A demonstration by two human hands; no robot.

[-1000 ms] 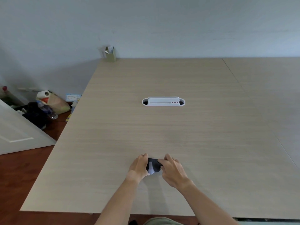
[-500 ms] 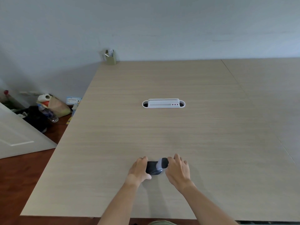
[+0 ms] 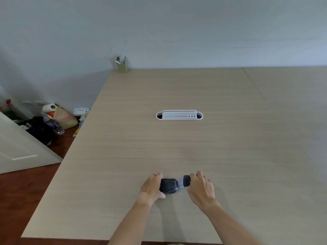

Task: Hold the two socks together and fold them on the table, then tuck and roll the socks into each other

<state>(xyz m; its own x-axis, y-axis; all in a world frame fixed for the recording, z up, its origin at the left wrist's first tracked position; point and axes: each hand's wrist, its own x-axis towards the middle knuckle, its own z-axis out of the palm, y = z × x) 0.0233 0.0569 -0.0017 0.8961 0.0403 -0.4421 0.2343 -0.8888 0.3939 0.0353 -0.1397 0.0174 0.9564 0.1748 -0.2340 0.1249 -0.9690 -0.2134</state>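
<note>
A small rolled dark sock bundle (image 3: 169, 186) with a light grey part lies on the light wooden table (image 3: 177, 147) near its front edge. My left hand (image 3: 152, 187) grips the dark left end of the bundle. My right hand (image 3: 200, 189) pinches the grey-and-dark right end, which sticks out to the right of the roll. Both forearms reach in from the bottom of the view.
A white cable-slot insert (image 3: 179, 115) sits in the table's middle. A small olive pen holder (image 3: 122, 65) stands at the far left corner by the wall. Left of the table, on the floor, lie bags, a bottle (image 3: 53, 123) and a paper roll, beside a white door.
My hands have moved apart: the right hand has drawn the grey end of the sock out to the right, so the bundle is longer than before.
</note>
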